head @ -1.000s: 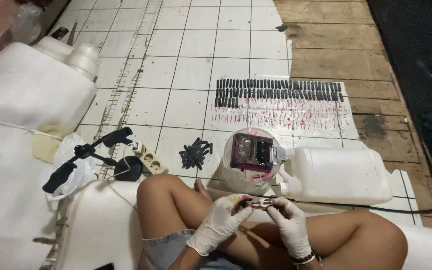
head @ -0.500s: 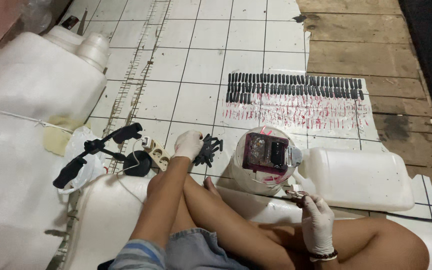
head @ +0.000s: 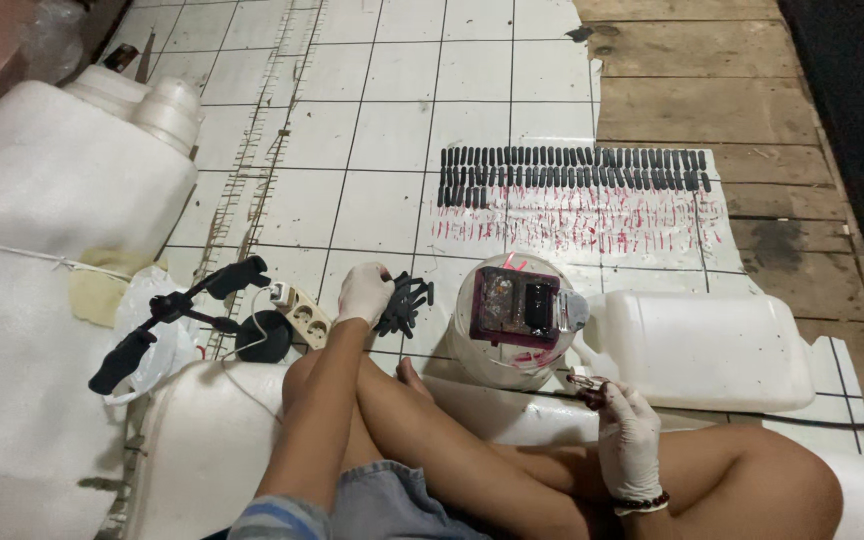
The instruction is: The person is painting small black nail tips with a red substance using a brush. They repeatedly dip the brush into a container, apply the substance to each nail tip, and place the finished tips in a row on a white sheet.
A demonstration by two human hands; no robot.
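My left hand (head: 364,293), in a white glove, reaches forward over my knee and closes on a small pile of black pieces (head: 407,303) lying on the tiled floor. My right hand (head: 624,428), also gloved, rests above my right leg and pinches a small dark piece with a thin metal tool (head: 585,384). Between the hands stands a round white tub (head: 512,320) with a red-stained block on top. Rows of small black pieces (head: 572,165) lie on a white sheet smeared with red marks (head: 577,220) farther ahead.
A white plastic jerrycan (head: 697,350) lies on its side to the right. Large white containers (head: 52,180) fill the left. A black tripod (head: 167,310) and a power strip (head: 302,312) lie by my left knee. Wooden boards (head: 692,80) border the tiles at right.
My left hand left the right hand and reached out to the pile of black pieces, where it now grips them. My right hand stays over my leg with the tool.
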